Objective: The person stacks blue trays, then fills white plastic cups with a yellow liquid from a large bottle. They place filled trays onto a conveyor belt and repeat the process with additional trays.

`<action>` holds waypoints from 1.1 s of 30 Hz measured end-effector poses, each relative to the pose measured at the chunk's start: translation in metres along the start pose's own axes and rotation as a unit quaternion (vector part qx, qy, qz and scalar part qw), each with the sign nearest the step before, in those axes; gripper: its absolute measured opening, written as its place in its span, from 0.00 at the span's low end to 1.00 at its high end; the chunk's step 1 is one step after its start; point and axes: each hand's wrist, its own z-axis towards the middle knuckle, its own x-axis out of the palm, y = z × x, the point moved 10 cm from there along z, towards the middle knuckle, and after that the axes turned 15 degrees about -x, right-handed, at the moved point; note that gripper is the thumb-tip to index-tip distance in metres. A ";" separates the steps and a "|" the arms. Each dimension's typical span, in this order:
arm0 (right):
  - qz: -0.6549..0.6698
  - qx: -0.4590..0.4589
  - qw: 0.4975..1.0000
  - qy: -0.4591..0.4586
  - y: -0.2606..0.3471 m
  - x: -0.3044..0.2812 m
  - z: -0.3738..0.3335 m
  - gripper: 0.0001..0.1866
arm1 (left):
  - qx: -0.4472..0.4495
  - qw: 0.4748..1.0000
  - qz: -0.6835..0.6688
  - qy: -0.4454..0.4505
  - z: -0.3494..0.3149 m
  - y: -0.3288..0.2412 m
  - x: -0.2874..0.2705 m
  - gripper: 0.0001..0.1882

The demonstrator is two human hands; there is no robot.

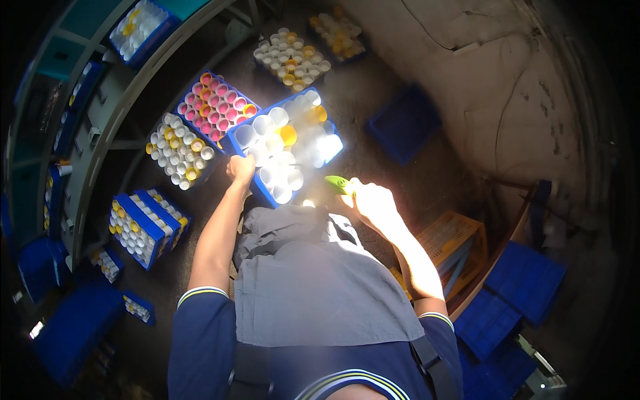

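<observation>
Right before me: one grip at a blue crate (235, 141), the other round a green tool (338, 182)

At the crate's near left edge, my left grip (241, 169) is closed on the rim. The crate sits just ahead of my grey apron (320, 287), packed with white cups (263, 124) and a few yellow ones, among them a yellow cup (287, 135) near the middle. Strong light washes out its right side, so I can't tell how those cups stand, nor what bears the crate's weight from below.

My right grip (371, 200) is wrapped round the green tool, which points toward the crate but lies apart from it. Its working end is lost in the glare.

As I judge it, the step in hand is steadying the crate with the left while the right has the tool ready beside it. A next move calls for a firm hold on the rim, the crate level so no cup tips, and the tool clear of the cups. Close beyond the rim stands a crate of pink-filled cups (213, 107), so a swing that way leaves little room.
</observation>
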 end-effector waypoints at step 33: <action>-0.219 0.148 0.952 0.152 -0.110 -0.132 0.325 0.21 | -0.123 0.801 -0.558 0.178 0.251 -0.063 -0.070 0.26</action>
